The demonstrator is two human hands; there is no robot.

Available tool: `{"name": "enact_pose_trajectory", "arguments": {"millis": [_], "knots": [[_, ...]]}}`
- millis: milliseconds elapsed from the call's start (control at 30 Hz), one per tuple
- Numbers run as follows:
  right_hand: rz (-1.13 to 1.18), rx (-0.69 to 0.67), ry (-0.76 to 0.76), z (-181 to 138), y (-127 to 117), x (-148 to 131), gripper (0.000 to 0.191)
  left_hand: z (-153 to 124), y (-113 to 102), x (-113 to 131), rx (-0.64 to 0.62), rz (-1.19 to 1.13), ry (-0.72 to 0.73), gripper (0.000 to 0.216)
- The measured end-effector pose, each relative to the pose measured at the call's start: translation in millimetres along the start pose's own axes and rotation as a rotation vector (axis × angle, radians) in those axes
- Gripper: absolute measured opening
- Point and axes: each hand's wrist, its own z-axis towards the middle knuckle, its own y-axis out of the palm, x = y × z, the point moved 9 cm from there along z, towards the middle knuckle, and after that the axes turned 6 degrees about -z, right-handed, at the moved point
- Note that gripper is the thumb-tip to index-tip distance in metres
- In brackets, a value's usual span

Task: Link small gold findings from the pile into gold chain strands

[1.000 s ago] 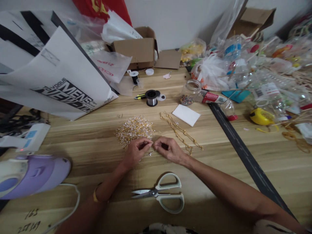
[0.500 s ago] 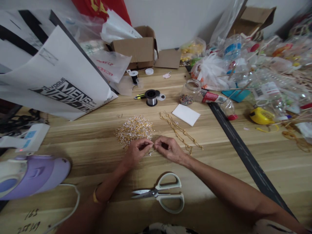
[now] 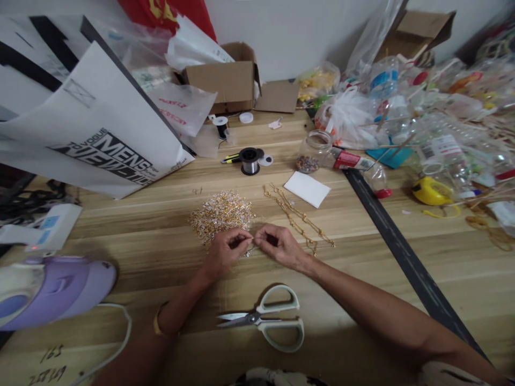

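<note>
A small gold piece (image 3: 248, 250) sits pinched between both hands on the worktop (image 3: 362, 257), just below the pile of gold bits (image 3: 221, 213). The left hand (image 3: 226, 251) is curled, thumb and forefinger closed on the piece, knuckles up, its forearm running down and left with a yellow band (image 3: 156, 324) at the wrist. The right hand (image 3: 279, 245) mirrors it, fingertips closed on the same piece and meeting the left's, forearm stretching down to the right. Gold chains (image 3: 298, 219) lie just right of the right hand. Scissors (image 3: 269, 319) rest between the forearms, nearer the body, blades pointing left.
</note>
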Motion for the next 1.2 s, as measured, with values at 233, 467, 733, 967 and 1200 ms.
{"name": "enact_pose_trajectory", "arguments": {"millis": [233,467,733,967,1200], "knots": [[0.023,-0.031,-0.015,-0.4,1.7,-2.9,0.008,1.0,-3.5,-1.8,0.032,0.011,0.008,0.011],[0.033,-0.055,-0.04,-0.8,3.1,-5.7,0.007,1.2,-5.5,0.8,0.047,0.019,0.026,0.011],[0.007,-0.053,-0.048,-0.5,4.1,-4.1,0.007,0.8,-7.0,2.9,0.059,0.031,0.048,0.011],[0.007,-0.051,-0.045,-0.6,4.5,-3.6,0.007,-0.1,-6.1,2.3,0.054,0.019,0.069,0.01],[0.004,-0.042,-0.046,-0.3,3.3,-4.9,0.007,-0.5,-6.9,3.6,0.059,0.036,0.074,0.011]]}}
